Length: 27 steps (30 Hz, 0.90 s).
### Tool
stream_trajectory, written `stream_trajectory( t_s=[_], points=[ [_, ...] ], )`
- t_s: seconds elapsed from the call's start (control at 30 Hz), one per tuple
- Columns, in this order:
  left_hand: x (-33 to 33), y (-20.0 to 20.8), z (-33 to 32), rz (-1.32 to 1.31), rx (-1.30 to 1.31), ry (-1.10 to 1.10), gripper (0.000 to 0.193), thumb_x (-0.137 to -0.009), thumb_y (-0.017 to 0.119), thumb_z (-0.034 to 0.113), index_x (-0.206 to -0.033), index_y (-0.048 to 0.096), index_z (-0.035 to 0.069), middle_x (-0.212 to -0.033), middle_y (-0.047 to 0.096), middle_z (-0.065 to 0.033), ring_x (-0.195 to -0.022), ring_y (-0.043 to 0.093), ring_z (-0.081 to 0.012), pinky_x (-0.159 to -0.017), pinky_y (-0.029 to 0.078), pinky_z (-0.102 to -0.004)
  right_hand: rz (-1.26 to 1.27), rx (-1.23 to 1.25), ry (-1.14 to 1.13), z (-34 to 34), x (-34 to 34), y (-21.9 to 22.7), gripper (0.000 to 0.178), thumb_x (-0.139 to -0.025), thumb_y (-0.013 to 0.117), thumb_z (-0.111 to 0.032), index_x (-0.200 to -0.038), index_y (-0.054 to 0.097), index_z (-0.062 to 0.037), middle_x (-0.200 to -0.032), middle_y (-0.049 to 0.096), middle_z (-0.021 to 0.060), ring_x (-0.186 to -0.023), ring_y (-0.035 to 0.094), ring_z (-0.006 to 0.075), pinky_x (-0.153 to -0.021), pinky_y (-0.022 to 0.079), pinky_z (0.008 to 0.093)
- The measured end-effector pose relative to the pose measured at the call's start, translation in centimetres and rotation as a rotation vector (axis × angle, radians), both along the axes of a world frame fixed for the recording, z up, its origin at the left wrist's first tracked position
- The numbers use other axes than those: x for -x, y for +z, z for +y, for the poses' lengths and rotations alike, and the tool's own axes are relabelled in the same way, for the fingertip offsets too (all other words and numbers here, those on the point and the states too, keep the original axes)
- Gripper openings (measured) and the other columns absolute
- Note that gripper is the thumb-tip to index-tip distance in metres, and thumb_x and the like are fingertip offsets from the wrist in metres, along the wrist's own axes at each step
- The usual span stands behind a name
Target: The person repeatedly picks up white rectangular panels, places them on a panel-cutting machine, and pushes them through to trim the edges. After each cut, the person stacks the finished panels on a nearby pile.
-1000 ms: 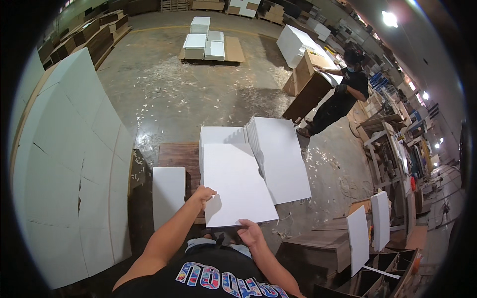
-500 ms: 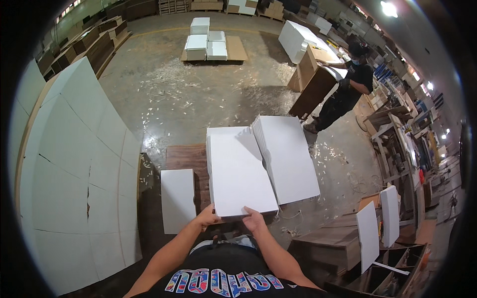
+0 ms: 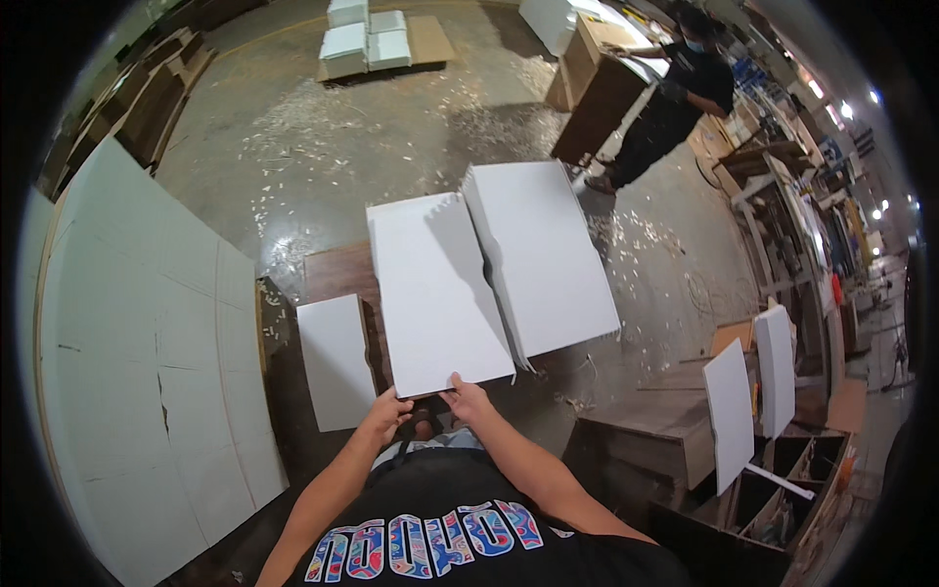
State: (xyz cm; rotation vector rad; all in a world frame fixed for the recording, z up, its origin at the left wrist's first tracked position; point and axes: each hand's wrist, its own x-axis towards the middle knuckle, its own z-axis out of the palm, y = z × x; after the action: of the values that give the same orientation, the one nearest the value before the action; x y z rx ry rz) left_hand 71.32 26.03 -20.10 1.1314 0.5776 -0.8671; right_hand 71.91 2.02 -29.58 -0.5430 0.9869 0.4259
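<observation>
A large white panel (image 3: 435, 293) lies on top of a stack in front of me, its near edge in both my hands. My left hand (image 3: 387, 415) is closed at its near left corner. My right hand (image 3: 466, 399) pinches the near edge farther right, thumb on top and the other fingers underneath. Close on the right stands a second stack of white panels (image 3: 543, 254) with a wavy inner edge. A smaller white panel stack (image 3: 335, 362) is left of my left hand. A brown wood board (image 3: 337, 269) shows under the stacks.
Tall white boards (image 3: 156, 362) stand along the left. At right, upright white panels (image 3: 729, 416) stand near a brown divided box (image 3: 782, 509). A co-worker (image 3: 675, 98) stands at a brown cabinet (image 3: 602, 103) at the far right. Scraps litter the concrete floor (image 3: 313, 176).
The whole view has shifted and tilted. The top panel now covers the stack's layered left edge, which showed before. Both hands still grip its near edge, slightly closer together.
</observation>
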Motion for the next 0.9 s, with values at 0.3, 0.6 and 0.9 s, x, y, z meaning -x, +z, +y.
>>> stream_trajectory(
  t_s=[0.3, 0.6, 0.9],
  points=[
    [0.5, -5.9, -2.2, 0.101, -0.265, -0.085, 0.035, -0.100, 0.072, 0.015, -0.134, 0.062, 0.015, -0.121, 0.067, -0.0014, -0.111, 0.066, -0.0170, -0.086, 0.052, -0.0383, 0.045, -0.063, 0.216, -2.3, 1.8, -3.3, 0.037, -0.114, 0.065, -0.024, -0.140, 0.056, 0.0001, -0.129, 0.070, 0.0185, -0.112, 0.072, 0.0331, -0.104, 0.064, 0.0503],
    [5.9, -11.2, -1.3, -0.179, -0.902, -0.284, 0.102, -0.093, 0.075, 0.020, -0.174, 0.018, -0.006, -0.128, 0.075, -0.0220, -0.114, 0.073, -0.0370, -0.103, 0.057, -0.0437, 0.180, 0.031, 0.436, -2.2, 0.1, -6.1, 0.049, -0.114, 0.057, -0.028, -0.151, 0.049, 0.0031, -0.135, 0.069, 0.0268, -0.114, 0.073, 0.0424, -0.099, 0.064, 0.0548],
    [13.6, -5.4, 1.5, -0.027, -0.946, -0.226, 0.100, -0.096, 0.073, 0.026, -0.172, 0.019, -0.009, -0.135, 0.076, -0.0213, -0.127, 0.072, -0.0373, -0.113, 0.054, -0.0433, 0.297, 0.185, 0.079, 2.3, -2.5, -11.2, 0.040, -0.106, 0.052, -0.006, -0.141, 0.058, 0.0095, -0.138, 0.061, 0.0289, -0.115, 0.070, 0.0455, -0.089, 0.070, 0.0573]
  ],
)
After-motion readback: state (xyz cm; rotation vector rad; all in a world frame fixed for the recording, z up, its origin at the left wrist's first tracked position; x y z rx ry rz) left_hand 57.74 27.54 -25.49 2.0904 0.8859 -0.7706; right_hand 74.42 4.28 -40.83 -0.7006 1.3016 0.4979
